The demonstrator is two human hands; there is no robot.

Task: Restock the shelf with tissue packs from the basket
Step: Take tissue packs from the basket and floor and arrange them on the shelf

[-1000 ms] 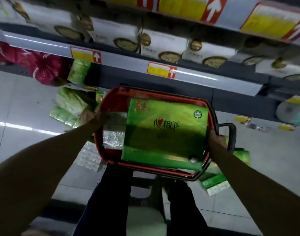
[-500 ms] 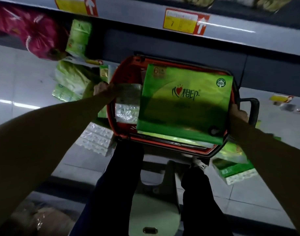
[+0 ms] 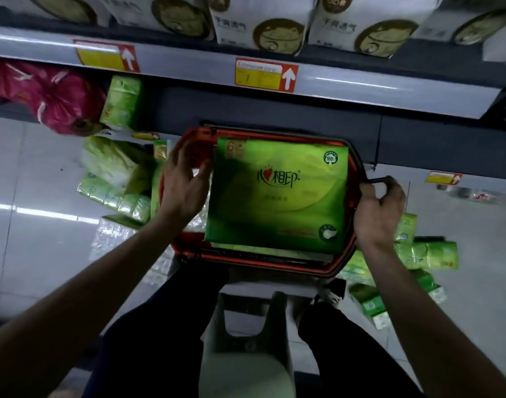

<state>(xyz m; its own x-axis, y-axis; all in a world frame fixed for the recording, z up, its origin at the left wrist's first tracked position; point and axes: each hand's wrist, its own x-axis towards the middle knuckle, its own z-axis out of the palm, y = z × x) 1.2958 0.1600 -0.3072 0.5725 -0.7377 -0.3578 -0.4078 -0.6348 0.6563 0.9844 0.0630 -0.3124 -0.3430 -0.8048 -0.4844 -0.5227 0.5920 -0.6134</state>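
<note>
Lying flat across the top of the red basket (image 3: pixel 274 264), the large green tissue pack (image 3: pixel 277 196) is kept within easy reach below the shelf (image 3: pixel 361 87). The basket's right rim is gripped by the right hand (image 3: pixel 381 214), fingers curled beside the black handle (image 3: pixel 378 180), seemingly to steady it. The left hand (image 3: pixel 183 185) is spread, fingers loosely bent, at the pack's left edge. Nothing is clasped yet, and a lift is apparently being prepared.
</note>
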